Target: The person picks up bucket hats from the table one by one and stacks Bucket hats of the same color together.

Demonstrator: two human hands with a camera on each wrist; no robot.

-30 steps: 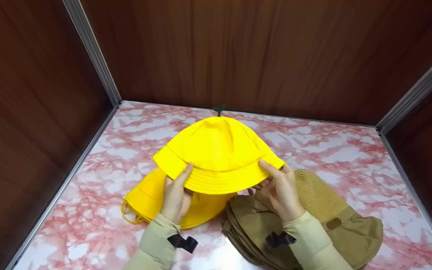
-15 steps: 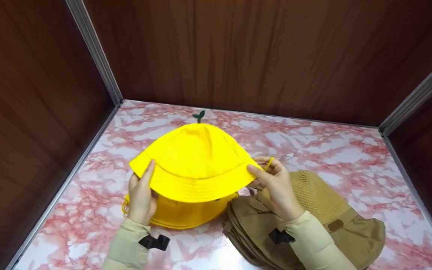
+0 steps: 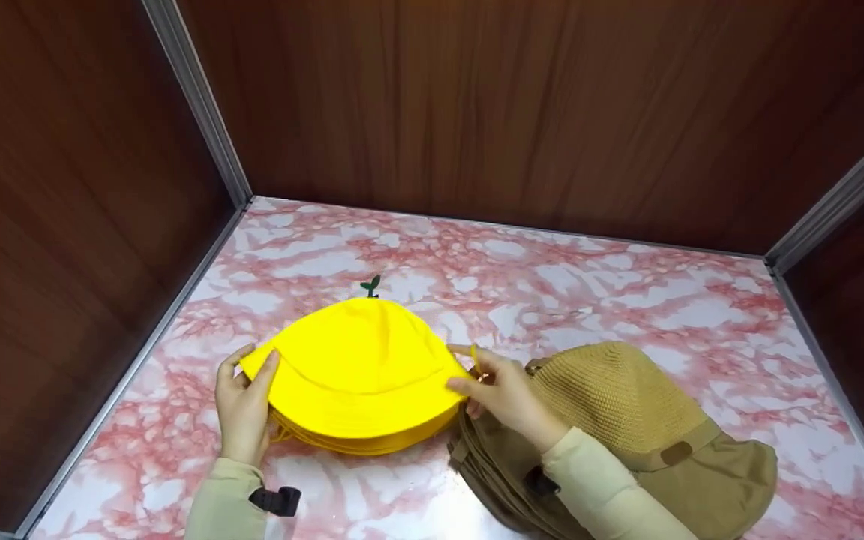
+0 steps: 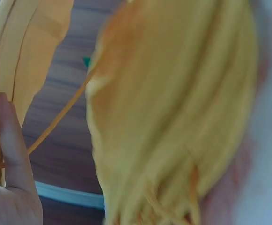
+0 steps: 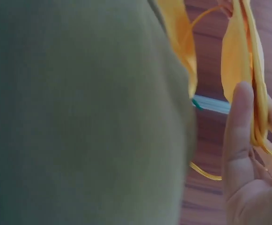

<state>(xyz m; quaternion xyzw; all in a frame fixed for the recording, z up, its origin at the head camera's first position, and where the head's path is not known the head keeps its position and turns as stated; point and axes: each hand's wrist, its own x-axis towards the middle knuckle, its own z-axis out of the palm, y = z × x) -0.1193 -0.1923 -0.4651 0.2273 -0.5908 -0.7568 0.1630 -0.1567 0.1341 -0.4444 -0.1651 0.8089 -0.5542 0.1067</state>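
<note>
Both hands hold a bright yellow bucket hat [image 3: 364,360] with a green sprout on its crown. My left hand [image 3: 244,409] pinches the brim at the left, thumb on top. At the right end of the brim, my right hand [image 3: 503,394] pinches it between thumb and fingers, a yellow cord beside the fingers. Directly beneath lies a stack of yellow hats [image 3: 372,446], mostly covered by the held one. In the left wrist view the held hat's brim [image 4: 28,51] stands apart from the stacked hats [image 4: 173,112], with a cord crossing the gap.
A pile of brown hats [image 3: 499,480] lies at the right under my right forearm, topped by a tan woven hat [image 3: 619,405] with a cloth brim. Dark wood-grain panels [image 3: 477,112] with metal edges enclose the pink-and-white marbled table [image 3: 312,247] at the back and sides.
The held yellow hat has moved left and down toward me, onto or close over the yellow stack. Both hands moved with it; the brown pile has stayed.
</note>
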